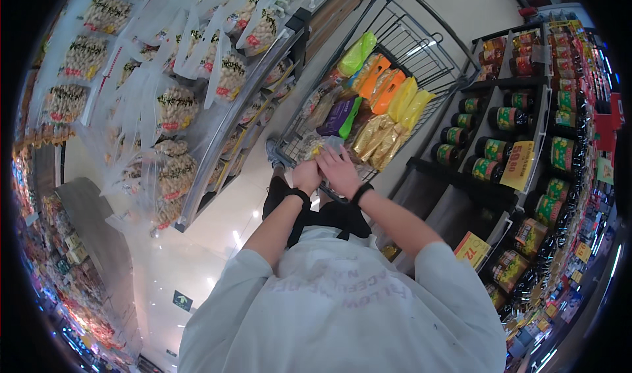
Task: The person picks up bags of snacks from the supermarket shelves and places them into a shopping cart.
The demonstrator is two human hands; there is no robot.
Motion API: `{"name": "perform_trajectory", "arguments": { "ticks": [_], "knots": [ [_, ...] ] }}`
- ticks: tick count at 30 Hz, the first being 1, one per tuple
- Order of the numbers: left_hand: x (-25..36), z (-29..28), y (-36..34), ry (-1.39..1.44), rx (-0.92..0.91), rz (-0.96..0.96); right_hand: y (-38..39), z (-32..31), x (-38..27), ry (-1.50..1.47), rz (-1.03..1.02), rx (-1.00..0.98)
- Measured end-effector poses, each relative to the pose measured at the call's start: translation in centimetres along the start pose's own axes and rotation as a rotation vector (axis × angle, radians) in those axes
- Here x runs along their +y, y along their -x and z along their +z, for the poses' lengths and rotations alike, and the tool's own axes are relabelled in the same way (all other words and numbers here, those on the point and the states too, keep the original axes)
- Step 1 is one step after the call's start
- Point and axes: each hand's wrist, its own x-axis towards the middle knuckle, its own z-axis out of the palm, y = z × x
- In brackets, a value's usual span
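My left hand (pixel 306 177) and my right hand (pixel 340 170) meet at the near end of a shopping cart (pixel 421 41). Both have their fingers curled together at the top of a clear plastic bag (pixel 312 145); its contents are partly hidden and hard to make out. Just beyond my hands, in the cart, lies a purple and green package (pixel 340 117). Gold bags (pixel 374 138) sit to its right, with yellow bags (pixel 411 103) and orange packages (pixel 380 83) behind them. A bright green package (pixel 357 54) leans at the cart's far left.
On the left, a display rack (pixel 227 120) carries many clear bags of pale, round food (pixel 176 104). Dark shelves on the right hold jars (pixel 487 170) with green and red labels, and yellow price cards (pixel 519 165). Pale shiny floor (pixel 224 218) runs between rack and cart.
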Motion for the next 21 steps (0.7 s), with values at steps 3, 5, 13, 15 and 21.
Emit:
{"name": "perform_trajectory", "arguments": {
  "ticks": [3, 5, 13, 15, 21],
  "knots": [
    [-1.0, -1.1, -0.5, 0.078, -0.063, 0.032, -3.7, 4.2, 1.8, 0.097, 0.014, -0.448],
    [-2.3, -1.9, -0.8, 0.144, -0.082, 0.086, -6.1, 4.9, 2.3, 0.173, -0.149, -0.434],
    [-6.6, -5.9, -2.8, 0.107, -0.258, 0.198, -8.0, 10.3, 2.4, 0.038, -0.112, -0.809],
    [-8.3, -6.5, -3.0, 0.023, -0.22, 0.306, -7.5, 11.3, 2.7, 0.049, -0.095, -0.795],
    [-10.7, -7.6, -3.4, -0.285, -0.375, 0.445, -8.0, 11.5, 1.8, 0.097, -0.033, -0.846]
  ]
}}
